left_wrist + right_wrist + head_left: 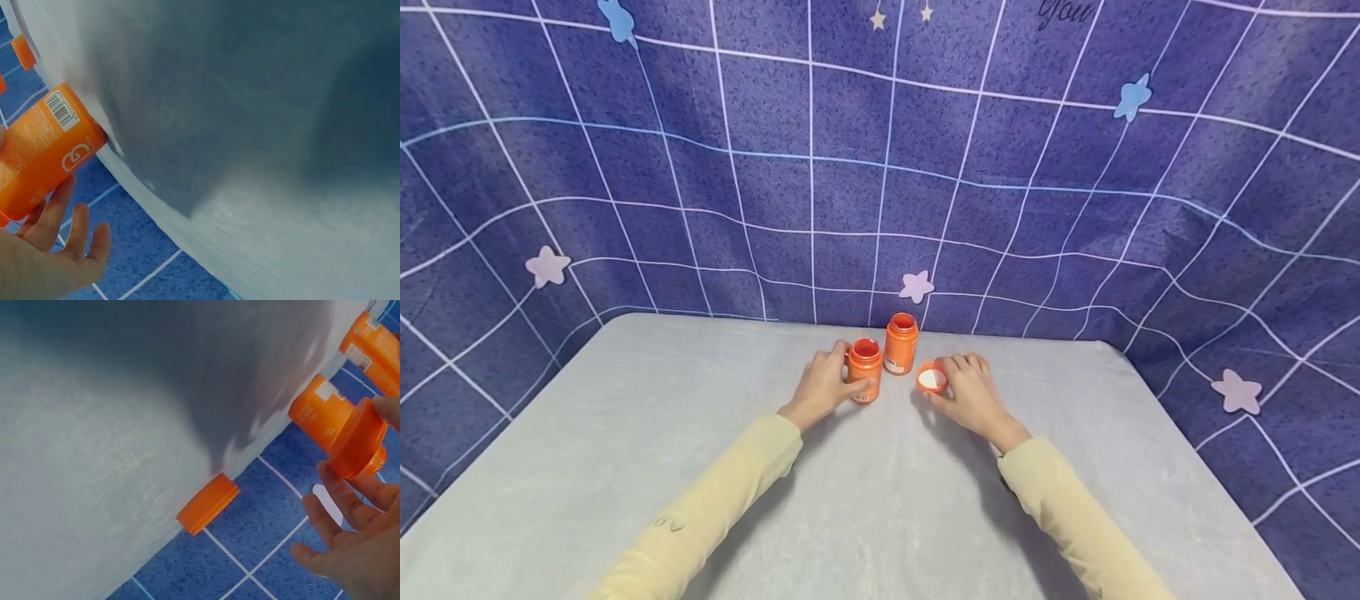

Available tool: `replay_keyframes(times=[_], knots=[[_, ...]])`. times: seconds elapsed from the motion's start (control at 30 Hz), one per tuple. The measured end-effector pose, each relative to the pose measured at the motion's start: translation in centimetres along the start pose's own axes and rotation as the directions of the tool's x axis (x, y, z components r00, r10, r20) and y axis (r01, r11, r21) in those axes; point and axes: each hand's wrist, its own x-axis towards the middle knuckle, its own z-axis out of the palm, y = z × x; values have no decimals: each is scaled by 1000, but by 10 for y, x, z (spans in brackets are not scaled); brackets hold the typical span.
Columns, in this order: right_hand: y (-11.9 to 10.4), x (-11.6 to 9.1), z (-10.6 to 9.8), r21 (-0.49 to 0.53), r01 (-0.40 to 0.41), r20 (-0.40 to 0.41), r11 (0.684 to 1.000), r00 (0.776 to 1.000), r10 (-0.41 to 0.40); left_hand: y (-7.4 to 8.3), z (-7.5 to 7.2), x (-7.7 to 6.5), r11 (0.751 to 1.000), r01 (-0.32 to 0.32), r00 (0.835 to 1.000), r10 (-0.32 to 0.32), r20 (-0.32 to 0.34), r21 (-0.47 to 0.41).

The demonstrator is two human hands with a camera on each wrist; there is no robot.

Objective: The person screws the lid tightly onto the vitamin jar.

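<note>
My left hand (825, 385) grips an uncapped orange bottle (865, 372), which stands upright on the table. The left wrist view shows that bottle (47, 147) with its barcode, and the left hand's (53, 256) fingers beside it. Just behind and to the right stands a second uncapped orange bottle (901, 346). My right hand (973, 396) pinches an orange screw cap (932, 379), its white inside facing the head camera. In the right wrist view the pinched cap (359, 440) partly covers the second bottle (322, 412). Another orange cap (208, 503) rests on the table.
A pale grey cloth covers the table (865, 517). Behind it hangs a blue curtain (850, 192) with a white grid and stars. In the head view, the other cap is not visible around the right hand.
</note>
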Motion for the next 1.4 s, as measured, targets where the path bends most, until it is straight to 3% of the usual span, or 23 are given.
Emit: replay_keyframes(times=[0.27, 0.73, 1.4], knots=[[-7, -6, -7, 42, 10, -14, 999, 1000, -9, 7, 0, -11, 999, -33, 999, 34, 21, -28], [-12, -12, -12, 110, 90, -121, 990, 990, -76, 18, 3, -24, 995, -94, 995, 95, 27, -27], [-17, -16, -20, 173, 67, -107, 983, 993, -49, 20, 4, -40, 990, -122, 991, 124, 39, -64]])
